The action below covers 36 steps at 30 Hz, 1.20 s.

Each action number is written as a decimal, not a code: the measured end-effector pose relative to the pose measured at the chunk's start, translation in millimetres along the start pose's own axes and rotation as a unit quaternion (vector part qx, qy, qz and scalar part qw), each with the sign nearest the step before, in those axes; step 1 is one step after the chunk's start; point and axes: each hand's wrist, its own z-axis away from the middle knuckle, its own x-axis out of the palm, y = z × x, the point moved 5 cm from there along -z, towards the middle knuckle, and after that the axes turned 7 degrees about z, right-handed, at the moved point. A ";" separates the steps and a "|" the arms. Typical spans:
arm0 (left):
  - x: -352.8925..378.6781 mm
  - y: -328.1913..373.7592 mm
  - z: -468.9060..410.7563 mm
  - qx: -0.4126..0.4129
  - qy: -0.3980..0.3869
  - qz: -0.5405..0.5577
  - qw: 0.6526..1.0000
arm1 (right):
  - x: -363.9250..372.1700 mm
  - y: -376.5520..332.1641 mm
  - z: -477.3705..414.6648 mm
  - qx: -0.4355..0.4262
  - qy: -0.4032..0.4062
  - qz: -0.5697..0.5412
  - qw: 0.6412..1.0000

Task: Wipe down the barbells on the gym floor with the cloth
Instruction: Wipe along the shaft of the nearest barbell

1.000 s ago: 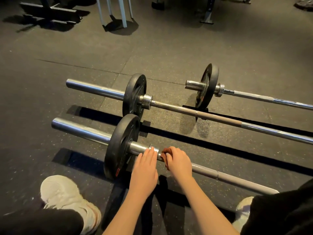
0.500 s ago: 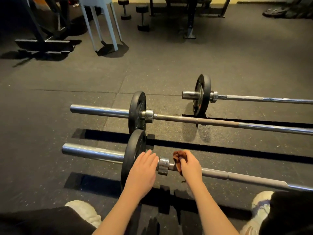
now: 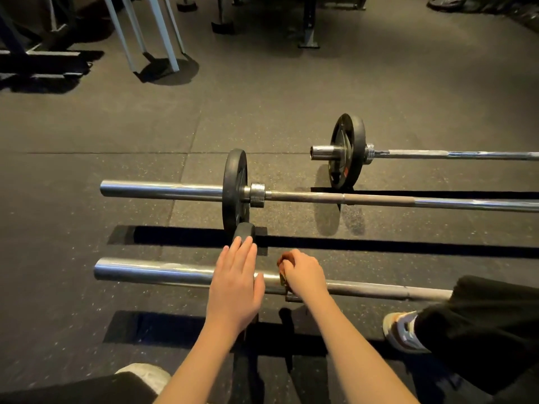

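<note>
- Head view, nearest first: left shoe [image 3: 144, 374] and right shoe [image 3: 401, 330] on the gym floor [image 3: 87, 199], dark trouser legs at the bottom edge of the frame.
- Left hand [image 3: 233, 284]: released, fingers straight and together. It lies flat over the nearest barbell [image 3: 151, 271], fingertips up on the rim of its black plate [image 3: 244, 230]. Most of the plate is hidden under the hand. Judged to be steadying the bar against rolling.
- Right hand [image 3: 303, 272]: clenched round the rust-brown cloth [image 3: 282, 262], pressing it onto the same bar just inboard of the plate, at the collar end of the shaft.
- Step in hand (judgement): wiping the first bar, at the collar and inner shaft. Early in the task.
- Next move calls for: drawing the cloth rightward along the grey shaft [image 3: 379, 288] with the fingers wrapped round it, the bar held from turning. The chrome sleeve to the left also needs a pass.
- Middle barbell [image 3: 379, 198]: parallel, well apart from the first, one plate [image 3: 234, 191] upright. No hand on it.
- Far barbell [image 3: 452, 155]: set further right, small plate [image 3: 348, 153]. No hand on it.
- Containers: none visible. No bucket, bottle or bin in frame, so no contents to log.
- Background: white frame legs [image 3: 145, 33] and dumbbells [image 3: 221, 24], dim.
</note>
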 end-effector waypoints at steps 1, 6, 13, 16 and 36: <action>0.0 -0.3 -0.5 0.001 0.002 0.003 1.000 | 1.0 1.6 -2.0 0.002 -0.003 -0.001 1.000; 0.8 0.1 6.1 0.002 0.010 0.026 1.000 | 25.5 6.9 82.0 -0.070 0.163 0.047 0.983; 1.9 -3.1 -1.0 0.004 -0.003 0.024 1.000 | 5.6 -7.4 4.0 -0.030 0.040 0.060 0.997; 0.6 -3.4 3.6 -0.003 0.002 0.063 0.998 | 9.0 -6.1 26.6 -0.053 0.072 0.056 0.994; 2.5 -19.0 11.6 -0.078 0.028 0.199 0.976 | 19.5 -60.2 0.2 -0.101 -0.070 0.246 0.961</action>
